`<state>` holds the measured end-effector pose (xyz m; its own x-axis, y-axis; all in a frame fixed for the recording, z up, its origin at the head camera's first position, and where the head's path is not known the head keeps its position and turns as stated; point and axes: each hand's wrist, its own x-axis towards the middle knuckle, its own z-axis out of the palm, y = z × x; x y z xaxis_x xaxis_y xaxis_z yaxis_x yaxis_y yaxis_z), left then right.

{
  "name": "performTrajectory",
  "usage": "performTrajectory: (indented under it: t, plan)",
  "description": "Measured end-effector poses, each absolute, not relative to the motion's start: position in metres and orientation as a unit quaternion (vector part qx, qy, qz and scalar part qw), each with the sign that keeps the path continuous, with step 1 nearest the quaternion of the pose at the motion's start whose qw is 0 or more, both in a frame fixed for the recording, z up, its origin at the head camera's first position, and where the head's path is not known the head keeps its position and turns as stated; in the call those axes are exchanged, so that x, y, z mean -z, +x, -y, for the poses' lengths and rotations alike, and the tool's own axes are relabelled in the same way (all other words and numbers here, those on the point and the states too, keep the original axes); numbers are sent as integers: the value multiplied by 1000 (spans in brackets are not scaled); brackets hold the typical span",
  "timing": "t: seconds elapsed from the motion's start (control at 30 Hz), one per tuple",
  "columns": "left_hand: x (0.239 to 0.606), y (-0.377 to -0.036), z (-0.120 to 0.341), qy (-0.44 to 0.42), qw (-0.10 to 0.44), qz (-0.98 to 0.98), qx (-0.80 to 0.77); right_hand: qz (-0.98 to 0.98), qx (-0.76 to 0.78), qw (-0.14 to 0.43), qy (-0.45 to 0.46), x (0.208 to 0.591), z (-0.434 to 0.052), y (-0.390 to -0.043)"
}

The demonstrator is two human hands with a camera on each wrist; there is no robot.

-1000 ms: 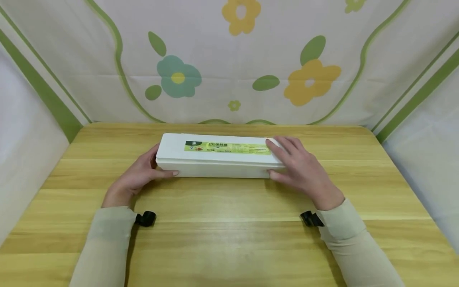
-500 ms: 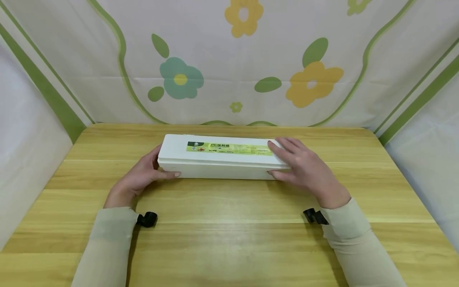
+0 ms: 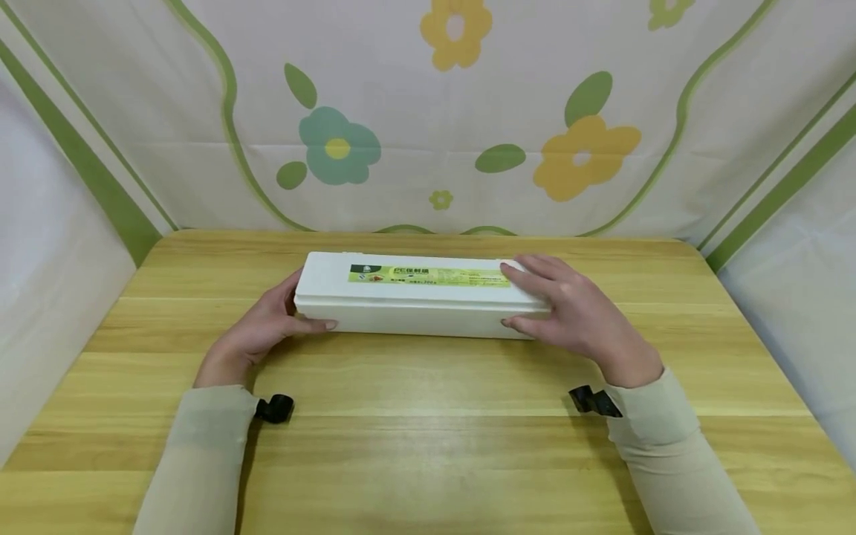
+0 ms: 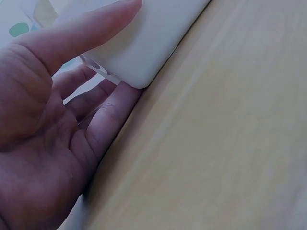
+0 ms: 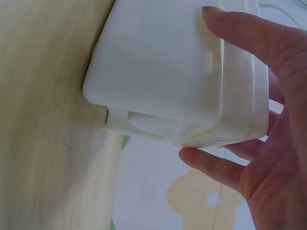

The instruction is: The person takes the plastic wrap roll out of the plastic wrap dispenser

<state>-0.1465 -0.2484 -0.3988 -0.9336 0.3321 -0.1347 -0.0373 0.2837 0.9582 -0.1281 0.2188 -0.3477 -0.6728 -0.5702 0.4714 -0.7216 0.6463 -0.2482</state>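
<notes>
grip: both hands (image 3: 575, 316) hold white box (image 3: 414, 293) ends | right wrist: end cap visible

A light wooden table (image 3: 428, 446) with pale yellow grain running left to right fills the lower part of the head view, its far corners rounded. Behind it hangs a white cloth backdrop (image 3: 414, 111) printed with yellow and teal flowers, green leaves and curving green lines. Plain white cloth panels (image 3: 47, 245) with green stripes close in both sides. The light is soft and even.
</notes>
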Motion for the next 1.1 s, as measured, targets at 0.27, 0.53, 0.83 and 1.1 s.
performTrajectory:
  t: [0.27, 0.53, 0.83, 1.1]
  plan:
    - [399, -147, 248, 96, 156, -782, -596, 891, -172, 235, 347, 354, -202, -134]
    - [399, -146, 249, 92, 155, -785, -592, 916, -88, 243, 306, 352, -161, -136]
    - [398, -145, 243, 82, 157, -782, -597, 927, -36, 206, 310, 349, -137, -136]
    - [399, -147, 243, 79, 160, -782, -597, 924, -5, 226, 310, 349, -139, -136]
